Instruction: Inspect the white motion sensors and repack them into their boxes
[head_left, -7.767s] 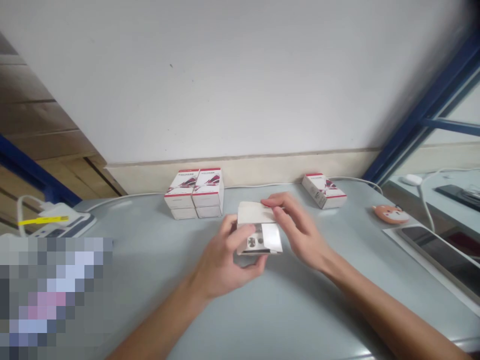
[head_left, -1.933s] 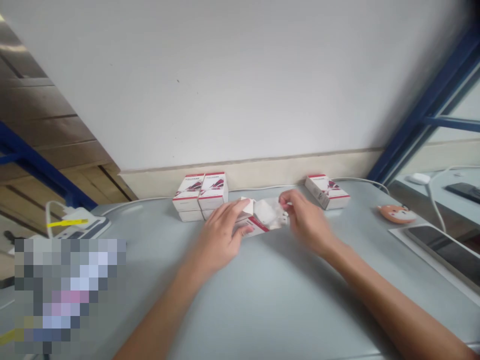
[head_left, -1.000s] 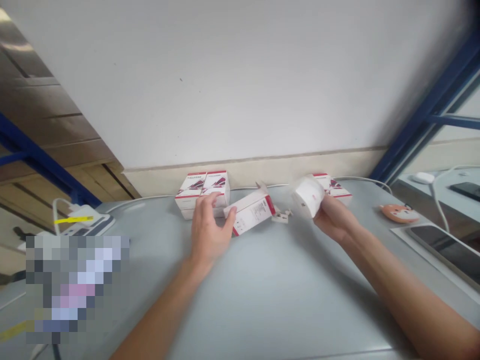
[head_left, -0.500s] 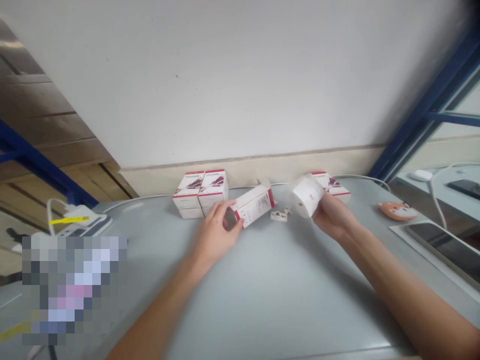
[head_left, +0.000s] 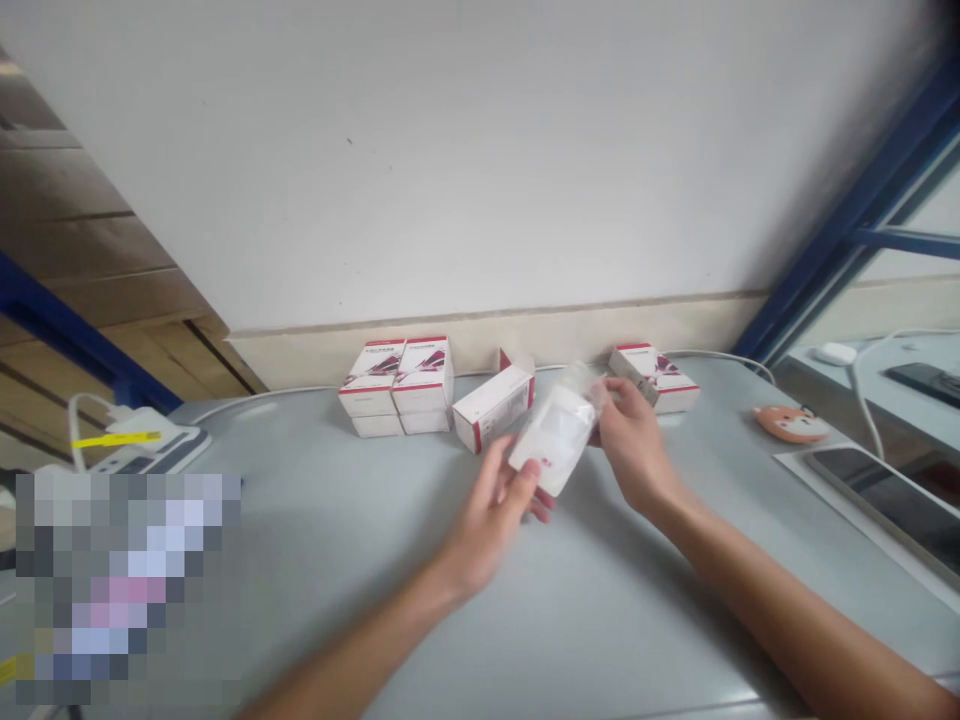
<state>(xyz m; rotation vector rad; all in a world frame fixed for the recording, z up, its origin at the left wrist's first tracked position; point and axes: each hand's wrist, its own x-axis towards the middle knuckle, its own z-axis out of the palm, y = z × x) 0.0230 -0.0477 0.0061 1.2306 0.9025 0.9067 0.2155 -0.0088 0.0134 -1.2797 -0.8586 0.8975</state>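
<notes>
A white device that looks like a motion sensor (head_left: 553,440), in a clear plastic bag (head_left: 587,384), is held tilted above the table. My left hand (head_left: 491,515) is closed around its lower end, thumb on the front. Fingers of my right hand (head_left: 634,440) pinch the bag at the upper right end. Just behind my left hand, an open white-and-red box (head_left: 495,405) lies on its side, its flap raised at the far end.
Several white-and-red boxes (head_left: 397,390) are stacked at the back left. Another similar box (head_left: 664,380) lies at the back right. An orange animal-faced item (head_left: 791,423) and a dark-screened device (head_left: 885,500) lie to the right. A power strip (head_left: 154,445) with cables is at left.
My left hand has let go of the open box and taken hold of the sensor. My right hand has brought the bagged sensor left and nearer; the small white parts on the table are now hidden.
</notes>
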